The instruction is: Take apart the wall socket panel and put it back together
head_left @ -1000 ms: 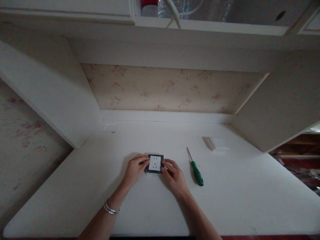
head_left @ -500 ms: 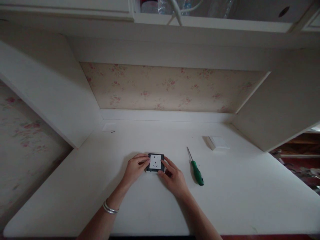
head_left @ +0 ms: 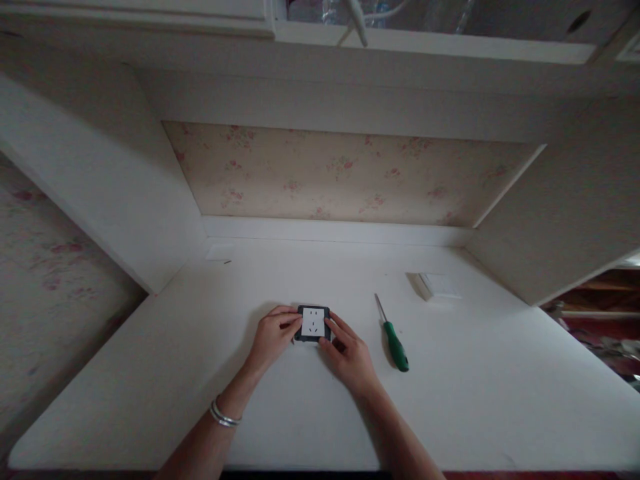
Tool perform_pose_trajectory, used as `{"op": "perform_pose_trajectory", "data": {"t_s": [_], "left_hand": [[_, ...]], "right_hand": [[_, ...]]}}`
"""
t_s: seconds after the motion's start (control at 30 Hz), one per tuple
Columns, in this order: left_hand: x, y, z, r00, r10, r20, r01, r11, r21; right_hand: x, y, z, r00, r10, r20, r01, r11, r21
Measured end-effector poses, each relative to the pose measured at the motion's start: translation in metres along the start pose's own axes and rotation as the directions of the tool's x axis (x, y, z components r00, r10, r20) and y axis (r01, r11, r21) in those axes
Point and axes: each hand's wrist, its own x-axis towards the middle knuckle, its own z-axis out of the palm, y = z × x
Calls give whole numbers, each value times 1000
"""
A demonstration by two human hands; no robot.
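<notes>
A wall socket (head_left: 313, 323) with a white face and a dark frame sits at the middle of the white tabletop, its slots facing up. My left hand (head_left: 274, 335) grips its left edge, thumb and fingers closed on the frame. On the opposite side my right hand (head_left: 351, 353) holds the right edge and the lower right corner. To the right of that hand lies a screwdriver (head_left: 395, 343) with a green handle, its metal tip pointing away from me. The underside of the socket is hidden.
Farther back at the right rests a white square box-like piece (head_left: 437, 286). A flat white plate (head_left: 219, 252) and a small dark thin piece (head_left: 227, 262) lie at the back left. Side panels (head_left: 555, 220) flank the tabletop; a shelf with a white cable (head_left: 356, 23) overhangs it.
The view has shifted very slightly. Both hands keep their grip on the socket, which stays in place on the tabletop.
</notes>
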Motion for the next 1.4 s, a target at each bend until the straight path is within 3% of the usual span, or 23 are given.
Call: {"op": "perform_pose_trajectory", "data": {"t_s": [0.37, 0.7, 1.4], "left_hand": [[0, -3, 0, 999, -42, 5, 43, 997, -59], [1, 2, 0, 953, -300, 43, 294, 878, -377], [2, -4, 8, 953, -302, 39, 295, 883, -364]], "right_hand": [[0, 2, 1, 1000, 1, 4, -1, 1000, -12], [0, 0, 0, 1000, 26, -13, -25, 999, 28], [-1, -2, 3, 999, 11, -39, -10, 1000, 15]]}}
